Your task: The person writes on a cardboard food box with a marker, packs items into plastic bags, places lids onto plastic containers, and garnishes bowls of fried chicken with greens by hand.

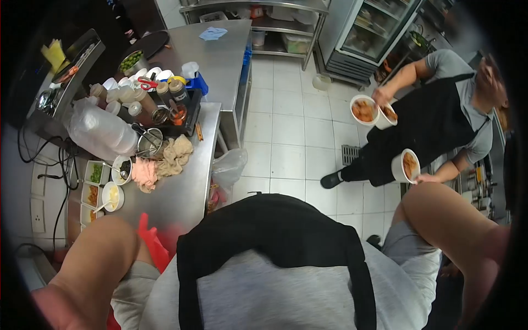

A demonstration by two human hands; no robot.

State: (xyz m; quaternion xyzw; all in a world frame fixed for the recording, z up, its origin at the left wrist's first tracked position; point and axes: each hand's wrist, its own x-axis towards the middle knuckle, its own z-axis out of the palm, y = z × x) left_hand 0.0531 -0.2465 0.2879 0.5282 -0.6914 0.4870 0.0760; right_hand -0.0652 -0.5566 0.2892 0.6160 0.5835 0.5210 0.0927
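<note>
Both of my arms are bent up toward the camera, the left forearm [88, 269] at the lower left and the right forearm [467, 231] at the lower right. My left hand and my right hand lie outside the picture, so what they hold or touch is hidden. Close to my left elbow are a white bowl [114, 196] with pale yellow contents and a white spoon, and small square dishes [94, 173] of chopped food. Something bright red [153, 242] hangs beside my left arm.
A co-worker [429, 126] at the right carries white tubs [408, 165] of orange-brown food. Sauce bottles [144, 100], bagged containers [102, 129] and cloths [175, 156] crowd the steel counter [170, 206]. Beyond the tiled floor [286, 137] stand a shelf rack [280, 46] and a glass-door fridge [368, 33].
</note>
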